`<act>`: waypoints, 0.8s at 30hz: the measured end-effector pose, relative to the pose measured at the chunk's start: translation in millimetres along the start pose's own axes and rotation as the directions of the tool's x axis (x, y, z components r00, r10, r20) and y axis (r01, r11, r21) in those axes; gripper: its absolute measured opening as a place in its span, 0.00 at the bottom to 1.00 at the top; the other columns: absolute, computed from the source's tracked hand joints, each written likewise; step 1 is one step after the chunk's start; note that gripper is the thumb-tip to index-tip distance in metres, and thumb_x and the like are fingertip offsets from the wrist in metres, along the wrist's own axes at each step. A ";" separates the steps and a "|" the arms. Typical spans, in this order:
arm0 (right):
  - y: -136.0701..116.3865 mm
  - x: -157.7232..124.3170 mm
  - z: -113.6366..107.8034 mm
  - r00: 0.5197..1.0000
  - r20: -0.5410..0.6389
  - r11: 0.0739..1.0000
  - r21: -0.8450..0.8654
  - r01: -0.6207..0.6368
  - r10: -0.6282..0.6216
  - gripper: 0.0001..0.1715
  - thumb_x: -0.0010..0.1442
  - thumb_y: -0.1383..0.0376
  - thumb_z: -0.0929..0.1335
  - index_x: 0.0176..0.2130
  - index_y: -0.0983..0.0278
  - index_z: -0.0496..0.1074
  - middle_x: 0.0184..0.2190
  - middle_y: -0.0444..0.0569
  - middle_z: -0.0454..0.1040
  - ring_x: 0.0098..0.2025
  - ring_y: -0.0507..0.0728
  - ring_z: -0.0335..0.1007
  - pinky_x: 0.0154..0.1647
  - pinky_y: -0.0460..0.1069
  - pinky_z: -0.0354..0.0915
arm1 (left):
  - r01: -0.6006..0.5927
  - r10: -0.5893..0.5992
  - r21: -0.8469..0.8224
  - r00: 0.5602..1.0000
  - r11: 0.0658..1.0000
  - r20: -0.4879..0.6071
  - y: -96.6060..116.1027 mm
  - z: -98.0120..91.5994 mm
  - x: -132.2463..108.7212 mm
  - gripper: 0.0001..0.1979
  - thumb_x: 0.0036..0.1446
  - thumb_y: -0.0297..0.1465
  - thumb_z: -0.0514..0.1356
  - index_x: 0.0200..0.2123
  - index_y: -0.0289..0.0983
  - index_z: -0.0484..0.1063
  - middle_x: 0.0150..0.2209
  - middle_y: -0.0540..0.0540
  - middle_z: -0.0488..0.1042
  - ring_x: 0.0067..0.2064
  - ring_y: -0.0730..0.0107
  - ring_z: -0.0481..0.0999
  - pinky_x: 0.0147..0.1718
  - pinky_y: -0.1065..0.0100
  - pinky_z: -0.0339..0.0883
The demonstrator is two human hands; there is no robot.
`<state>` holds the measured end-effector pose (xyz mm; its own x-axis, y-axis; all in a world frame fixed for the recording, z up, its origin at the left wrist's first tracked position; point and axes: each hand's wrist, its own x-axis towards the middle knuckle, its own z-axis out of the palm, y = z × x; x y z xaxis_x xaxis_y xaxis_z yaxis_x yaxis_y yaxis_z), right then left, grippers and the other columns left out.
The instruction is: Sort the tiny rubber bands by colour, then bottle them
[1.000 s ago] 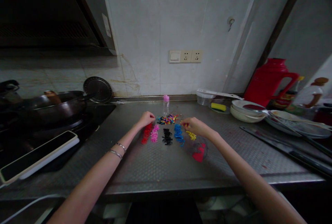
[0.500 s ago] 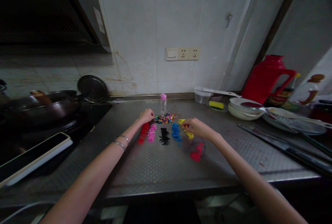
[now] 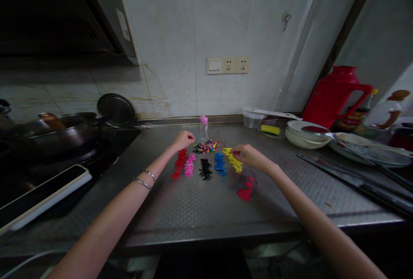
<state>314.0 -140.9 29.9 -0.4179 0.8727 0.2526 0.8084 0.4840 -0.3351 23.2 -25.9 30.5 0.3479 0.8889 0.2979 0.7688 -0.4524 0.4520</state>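
Colour-sorting seems the step, fingers curled on left hand (image 3: pixel 184 140) and right hand (image 3: pixel 249 155), grip unclear, mixed heap (image 3: pixel 205 147) next needing delicate pinching.

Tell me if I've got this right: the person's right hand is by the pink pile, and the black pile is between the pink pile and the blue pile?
Not quite: the right hand is by the yellow pile. The head view shows it. The black pile is between the pink pile and the blue pile.
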 end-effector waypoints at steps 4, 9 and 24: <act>6.2 7.6 -0.5 1.000 -0.028 1.000 -0.011 -0.007 0.007 0.16 0.52 0.70 0.63 0.39 0.65 0.75 0.34 0.50 0.76 0.34 0.53 0.70 0.37 0.43 0.62 | -0.152 0.154 -0.033 0.985 0.988 0.079 32.7 10.4 -19.8 0.12 0.47 0.31 0.56 0.30 0.33 0.78 0.30 0.45 0.77 0.31 0.69 0.73 0.32 0.72 0.62; 8.9 25.0 2.6 0.998 -0.045 0.998 -0.045 -0.043 0.041 0.17 0.52 0.71 0.63 0.39 0.63 0.76 0.36 0.49 0.77 0.36 0.53 0.71 0.37 0.43 0.62 | -0.280 0.282 -0.039 0.937 0.959 0.208 75.5 30.8 -46.5 0.12 0.47 0.29 0.55 0.31 0.35 0.78 0.30 0.46 0.77 0.31 0.70 0.73 0.32 0.73 0.61; -12.6 75.1 29.3 0.975 0.110 0.964 -0.206 -0.170 0.196 0.14 0.54 0.64 0.64 0.40 0.59 0.75 0.36 0.47 0.76 0.36 0.53 0.71 0.30 0.41 0.58 | -0.283 0.310 -0.144 0.925 0.948 0.222 71.4 24.7 -61.0 0.11 0.48 0.30 0.56 0.33 0.35 0.77 0.33 0.46 0.77 0.33 0.71 0.73 0.35 0.74 0.62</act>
<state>260.3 -79.5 26.4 -0.2946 0.9522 0.0812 0.9355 0.3047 -0.1789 70.1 -110.7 23.9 0.6786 0.6979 0.2290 0.5531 -0.6907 0.4658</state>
